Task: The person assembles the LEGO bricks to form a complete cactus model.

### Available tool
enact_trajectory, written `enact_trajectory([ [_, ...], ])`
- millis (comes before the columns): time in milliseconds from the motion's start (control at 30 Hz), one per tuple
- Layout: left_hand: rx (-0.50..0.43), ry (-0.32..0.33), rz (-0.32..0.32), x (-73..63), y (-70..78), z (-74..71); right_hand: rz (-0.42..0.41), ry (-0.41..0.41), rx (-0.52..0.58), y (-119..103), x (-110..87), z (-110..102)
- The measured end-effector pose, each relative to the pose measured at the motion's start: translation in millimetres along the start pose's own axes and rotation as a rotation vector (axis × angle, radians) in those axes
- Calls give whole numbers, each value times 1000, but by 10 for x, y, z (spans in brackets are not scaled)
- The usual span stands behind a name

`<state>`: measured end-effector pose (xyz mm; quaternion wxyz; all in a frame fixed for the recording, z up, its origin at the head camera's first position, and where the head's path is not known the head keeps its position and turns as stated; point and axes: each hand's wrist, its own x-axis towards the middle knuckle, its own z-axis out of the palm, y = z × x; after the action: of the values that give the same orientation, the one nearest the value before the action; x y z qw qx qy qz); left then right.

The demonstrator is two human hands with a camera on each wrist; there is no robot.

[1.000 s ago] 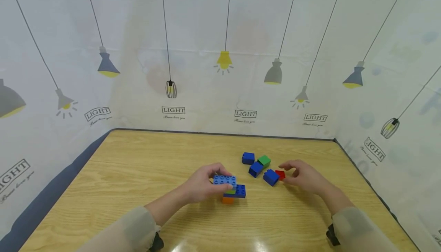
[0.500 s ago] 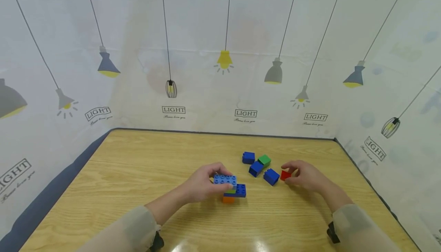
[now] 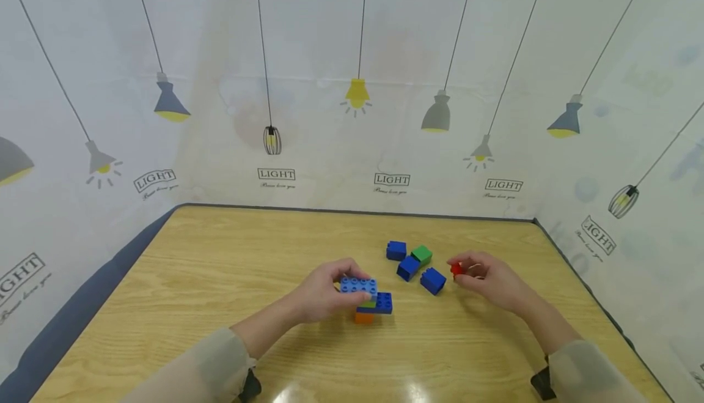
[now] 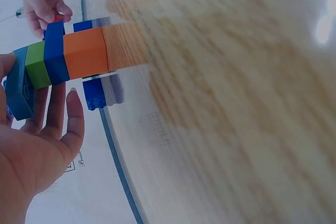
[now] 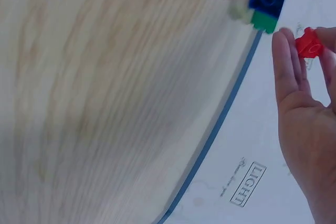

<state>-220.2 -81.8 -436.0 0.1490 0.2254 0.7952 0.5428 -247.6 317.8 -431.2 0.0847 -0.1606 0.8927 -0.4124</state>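
My left hand (image 3: 321, 296) grips the light blue top brick (image 3: 359, 288) of a small stack between thumb and fingers. Below it, in order, come a lime green brick (image 4: 38, 65), a dark blue brick (image 3: 383, 303) jutting out to the right, and an orange brick (image 4: 85, 52) at the bottom, standing on the table. Off to the right, my right hand (image 3: 492, 280) pinches a small red brick (image 5: 310, 44) between thumb and fingertips; in the right wrist view its studs and hollow underside show.
Between the hands lie loose blue bricks (image 3: 432, 281), several in a loose group with one green brick (image 3: 421, 254). They rest on a wooden table (image 3: 264, 250), whose dark far edge meets a wall hanging (image 3: 330, 164) printed with lamps.
My right hand has taken the red brick from beside the nearest blue brick, drawn it slightly right and up, and turned it. The left hand and stack have stayed put.
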Motion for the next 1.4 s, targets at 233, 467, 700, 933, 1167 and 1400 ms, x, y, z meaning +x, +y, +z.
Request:
enact_trajectory([
  [233,-2,0,9,1,8,-7,-53,-66,276,-230,-86,129],
  [467,1,-1,6,2,-7,-4,-153,-101,203,-402,-87,335],
  [700,2,-4,4,7,-13,-4,-154,-114,150,-566,-70,500],
  [933,4,-2,5,3,-16,-6,-164,-109,124,-638,-45,636],
  [1167,2,-3,17,2,-18,-7,-152,-115,98,-685,1,730],
  [1400,7,-4,20,0,-19,-4,-144,-166,64,-721,38,772],
])
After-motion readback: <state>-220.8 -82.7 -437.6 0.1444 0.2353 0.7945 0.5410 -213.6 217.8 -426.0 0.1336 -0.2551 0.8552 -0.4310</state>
